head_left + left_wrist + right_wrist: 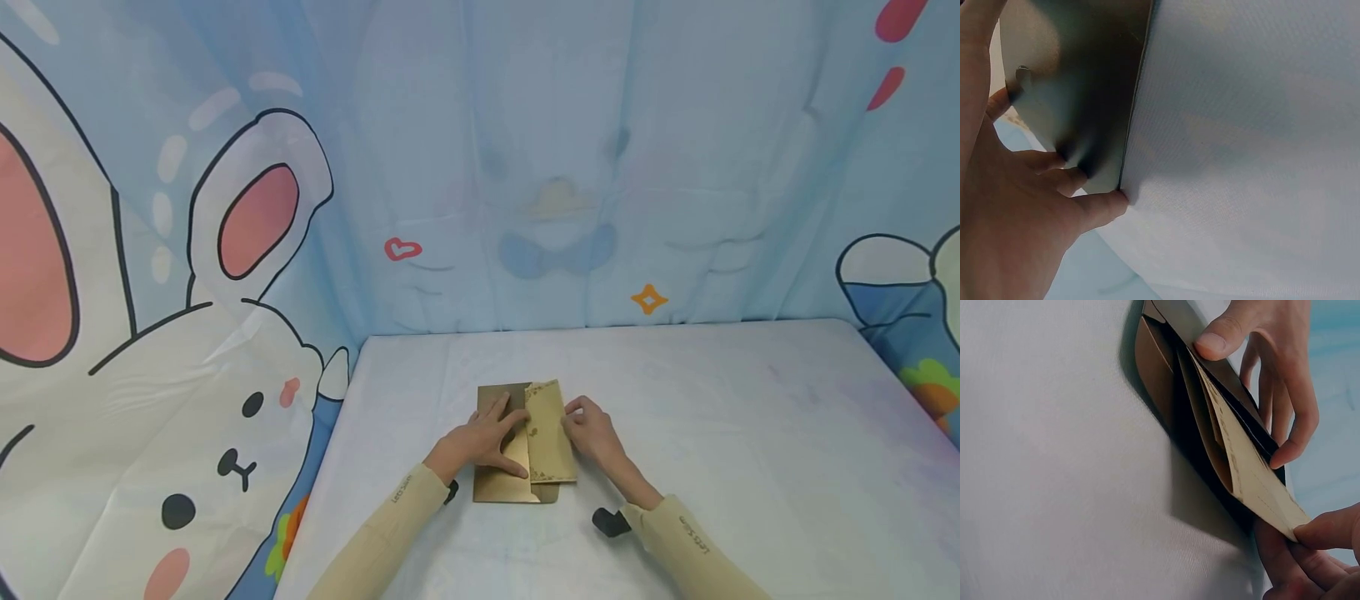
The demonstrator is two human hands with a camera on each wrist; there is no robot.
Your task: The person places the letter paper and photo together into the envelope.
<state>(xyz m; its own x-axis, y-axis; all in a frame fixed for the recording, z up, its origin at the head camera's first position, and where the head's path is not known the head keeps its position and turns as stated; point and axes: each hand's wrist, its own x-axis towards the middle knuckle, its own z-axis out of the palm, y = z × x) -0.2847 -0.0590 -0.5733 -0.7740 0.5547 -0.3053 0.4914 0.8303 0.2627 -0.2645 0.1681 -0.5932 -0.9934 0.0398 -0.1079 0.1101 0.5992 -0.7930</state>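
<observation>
A shiny gold cover [501,486], like a flat envelope or folder, lies on the table. My left hand [480,440] rests on it with the fingers spread; its little fingertip is at the cover's edge in the left wrist view. A cream-gold printed card [549,433] with a dark pattern along its borders overlaps the cover's right part. My right hand [596,433] pinches this card's right edge between thumb and fingers. In the right wrist view the card [1254,469] stands partly out of the cover's open side, with brown flaps [1155,369] spread around it.
A white cloth covers the table [720,417]. Behind it hangs a light blue curtain [487,150] with cartoon prints, and a large printed rabbit [210,433] fills the left side. Black wrist mounts [611,522] sit at the sleeves.
</observation>
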